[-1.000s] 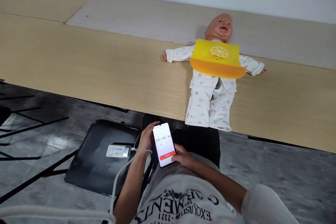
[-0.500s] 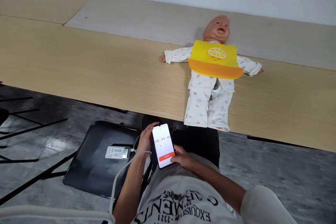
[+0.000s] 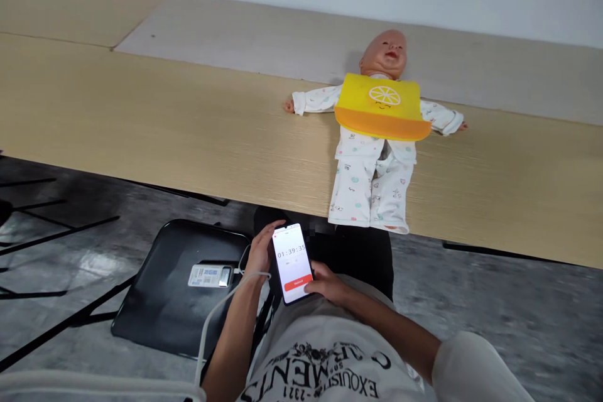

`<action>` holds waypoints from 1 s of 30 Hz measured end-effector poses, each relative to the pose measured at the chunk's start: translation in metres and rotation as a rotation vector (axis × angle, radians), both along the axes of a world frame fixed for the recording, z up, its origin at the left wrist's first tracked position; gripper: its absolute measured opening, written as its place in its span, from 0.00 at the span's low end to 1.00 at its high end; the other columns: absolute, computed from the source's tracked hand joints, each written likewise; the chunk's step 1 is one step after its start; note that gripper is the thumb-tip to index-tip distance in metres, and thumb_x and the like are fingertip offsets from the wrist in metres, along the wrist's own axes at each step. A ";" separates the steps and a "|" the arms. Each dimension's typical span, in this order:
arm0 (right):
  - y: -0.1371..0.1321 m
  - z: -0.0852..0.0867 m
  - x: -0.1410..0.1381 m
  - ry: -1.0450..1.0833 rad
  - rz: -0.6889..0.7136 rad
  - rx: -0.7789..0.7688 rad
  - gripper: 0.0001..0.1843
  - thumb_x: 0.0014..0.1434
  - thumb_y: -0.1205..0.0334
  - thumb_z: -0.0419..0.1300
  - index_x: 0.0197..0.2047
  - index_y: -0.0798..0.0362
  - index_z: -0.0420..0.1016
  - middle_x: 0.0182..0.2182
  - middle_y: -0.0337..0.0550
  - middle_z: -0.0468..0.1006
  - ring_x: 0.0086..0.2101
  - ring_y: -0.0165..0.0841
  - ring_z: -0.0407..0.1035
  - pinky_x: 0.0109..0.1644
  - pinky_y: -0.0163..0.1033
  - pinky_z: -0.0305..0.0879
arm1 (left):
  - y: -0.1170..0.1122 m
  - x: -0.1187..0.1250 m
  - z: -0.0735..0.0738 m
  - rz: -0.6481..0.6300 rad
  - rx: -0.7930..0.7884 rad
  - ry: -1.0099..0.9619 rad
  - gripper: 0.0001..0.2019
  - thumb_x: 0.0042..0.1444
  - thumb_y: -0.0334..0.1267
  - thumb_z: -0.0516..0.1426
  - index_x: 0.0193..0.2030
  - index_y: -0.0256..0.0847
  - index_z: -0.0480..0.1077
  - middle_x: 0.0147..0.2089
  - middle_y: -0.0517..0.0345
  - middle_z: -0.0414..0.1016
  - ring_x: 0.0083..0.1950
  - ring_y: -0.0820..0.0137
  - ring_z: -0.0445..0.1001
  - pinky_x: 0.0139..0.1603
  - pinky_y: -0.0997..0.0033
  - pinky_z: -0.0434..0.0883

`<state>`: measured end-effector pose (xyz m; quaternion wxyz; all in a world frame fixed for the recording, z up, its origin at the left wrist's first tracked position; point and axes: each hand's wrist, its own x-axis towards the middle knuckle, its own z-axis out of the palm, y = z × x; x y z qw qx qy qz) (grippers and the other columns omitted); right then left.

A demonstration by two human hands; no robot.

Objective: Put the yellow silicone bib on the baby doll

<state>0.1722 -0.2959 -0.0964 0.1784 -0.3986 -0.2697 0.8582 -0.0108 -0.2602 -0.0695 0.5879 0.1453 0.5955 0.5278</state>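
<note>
Small print on the smartphone (image 3: 293, 263) screen is too tiny to read.

Plain workroom: long laminate table (image 3: 141, 116), folding chair (image 3: 160, 320)

The phone (image 3: 292, 262) in the lower middle of the frame has smooth, shiny glass on its front. The doll's head (image 3: 384, 53) at upper right is smooth, a bit shiny plastic. The yellow bib (image 3: 379, 107) looks like soft, smooth rubber. The doll's pajamas (image 3: 358, 195) are soft cloth. The long table (image 3: 141, 113) looks like matt wood with fine lines. The black chair seat (image 3: 160, 320) is smooth plastic with a soft shine. The grey floor (image 3: 509, 314) looks rough.
</note>
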 end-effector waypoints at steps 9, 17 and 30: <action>0.000 0.002 0.000 0.002 0.027 0.018 0.26 0.35 0.68 0.65 0.44 0.53 0.77 0.38 0.39 0.80 0.38 0.34 0.72 0.46 0.37 0.63 | -0.003 0.000 0.003 0.003 0.021 0.002 0.16 0.46 0.44 0.64 0.40 0.38 0.80 0.36 0.54 0.80 0.33 0.70 0.73 0.34 0.72 0.66; 0.000 0.003 -0.001 -0.017 0.003 -0.018 0.26 0.34 0.68 0.66 0.42 0.54 0.77 0.38 0.40 0.81 0.37 0.35 0.73 0.45 0.37 0.64 | -0.004 0.000 0.003 0.004 0.013 0.000 0.16 0.46 0.44 0.64 0.40 0.39 0.80 0.36 0.55 0.80 0.33 0.70 0.73 0.34 0.73 0.66; 0.001 0.003 -0.001 -0.028 0.025 0.014 0.25 0.34 0.66 0.66 0.41 0.55 0.76 0.36 0.40 0.80 0.37 0.35 0.72 0.47 0.40 0.64 | -0.003 0.001 0.007 0.016 0.008 -0.017 0.18 0.45 0.45 0.65 0.40 0.37 0.80 0.38 0.53 0.80 0.35 0.69 0.74 0.35 0.72 0.66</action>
